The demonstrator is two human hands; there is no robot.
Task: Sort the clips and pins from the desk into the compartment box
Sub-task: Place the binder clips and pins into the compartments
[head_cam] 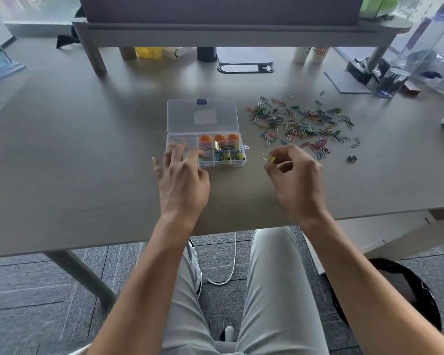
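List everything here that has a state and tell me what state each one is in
compartment box: lid open, laid back flat, several compartments filled
left hand: open, fingers resting on the box's left side
right hand: pinching a small gold binder clip above the desk
paper clips: loose, scattered on the desk right of the box
black binder clips: unsorted, lying on the desk

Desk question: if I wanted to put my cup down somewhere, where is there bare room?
Left of the compartment box and the left hand, the desk is bare to its edge. Another bare strip lies between the box's open lid and the shelf leg. Right of the box, paper clips crowd it beyond the right hand.
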